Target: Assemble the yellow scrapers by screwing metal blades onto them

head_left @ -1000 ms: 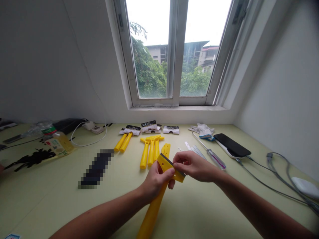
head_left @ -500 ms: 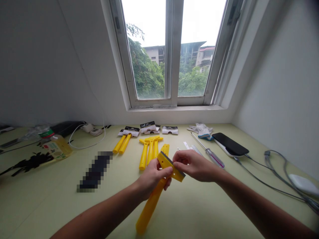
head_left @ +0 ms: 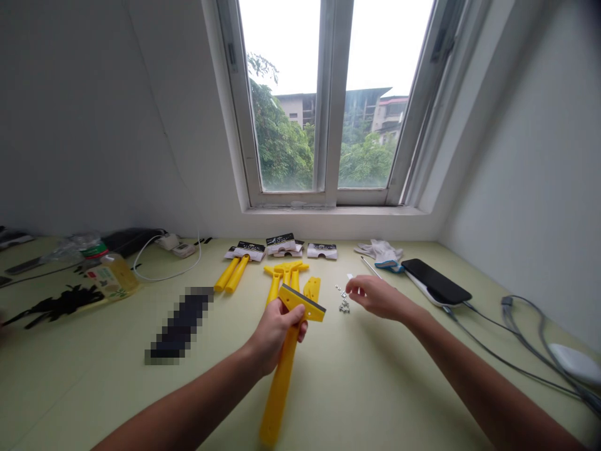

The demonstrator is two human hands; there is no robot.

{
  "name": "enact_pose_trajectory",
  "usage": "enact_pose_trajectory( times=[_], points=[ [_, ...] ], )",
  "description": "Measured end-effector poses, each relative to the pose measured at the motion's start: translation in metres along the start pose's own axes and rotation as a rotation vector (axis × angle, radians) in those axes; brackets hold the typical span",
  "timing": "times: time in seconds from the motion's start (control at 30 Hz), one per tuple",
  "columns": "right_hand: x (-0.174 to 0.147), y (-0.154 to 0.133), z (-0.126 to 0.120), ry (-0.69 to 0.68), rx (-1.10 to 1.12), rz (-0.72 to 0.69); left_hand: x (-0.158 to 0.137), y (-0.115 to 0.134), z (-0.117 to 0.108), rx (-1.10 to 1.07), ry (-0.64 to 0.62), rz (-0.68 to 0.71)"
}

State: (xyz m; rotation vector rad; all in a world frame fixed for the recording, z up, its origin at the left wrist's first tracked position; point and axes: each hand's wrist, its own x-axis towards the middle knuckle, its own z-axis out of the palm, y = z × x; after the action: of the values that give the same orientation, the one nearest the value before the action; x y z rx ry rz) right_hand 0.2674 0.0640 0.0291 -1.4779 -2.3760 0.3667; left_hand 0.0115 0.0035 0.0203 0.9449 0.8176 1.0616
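A: Where is the yellow scraper (head_left: 282, 379)?
B: In the left hand (head_left: 272, 331), raised over the worktop (head_left: 366, 388). The fingers are wrapped round it just below the head, the thumb pressed across the front. The head is tilted, with a dark strip (head_left: 304, 297) along its far edge.
A: And the right hand (head_left: 376, 297)?
B: It hovers just beside the small metal pieces (head_left: 344, 307), its fingers bent. I can't tell whether they pinch anything; the tips are too small to read.
A: Which step is in hand, would you say?
B: Choosing or picking up one of those pieces, I'd judge, while the scraper is kept ready. A hole shows in its head, so they may be fasteners for it.
A: What does the next move call for?
B: A fine fingertip pinch on a single piece, I think, and a steady left grip. The loose yellow plate (head_left: 313, 287) lies just beyond the head, so there's little room there.
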Motion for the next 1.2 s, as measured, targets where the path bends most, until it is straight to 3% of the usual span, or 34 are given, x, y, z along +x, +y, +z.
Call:
enact_pose_trajectory(
  times=[0.13, 0.27, 0.5, 0.93, 1.07, 1.2],
  points=[
    [0.004, 0.004, 0.013, -0.091, -0.077, -0.062, 0.004, -0.011, 0.008, -0.095, 0.008, 0.024],
    [0.01, 0.006, 0.015, -0.073, -0.098, -0.049, 0.006, -0.021, 0.014, -0.135, -0.018, 0.011],
    [0.028, 0.019, 0.018, -0.045, -0.177, 0.076, 0.004, -0.038, 0.006, -0.162, 0.028, -0.217],
    [0.061, 0.002, 0.038, -0.038, -0.248, 0.28, 0.0, -0.044, 0.009, -0.119, -0.115, -0.135],
    [0.065, 0.002, 0.031, -0.076, -0.153, 0.257, 0.0, -0.044, 0.008, -0.12, -0.118, -0.133],
    [0.051, -0.009, 0.015, -0.049, -0.025, 0.15, -0.001, -0.044, 0.008, -0.133, -0.098, -0.122]
  ],
)
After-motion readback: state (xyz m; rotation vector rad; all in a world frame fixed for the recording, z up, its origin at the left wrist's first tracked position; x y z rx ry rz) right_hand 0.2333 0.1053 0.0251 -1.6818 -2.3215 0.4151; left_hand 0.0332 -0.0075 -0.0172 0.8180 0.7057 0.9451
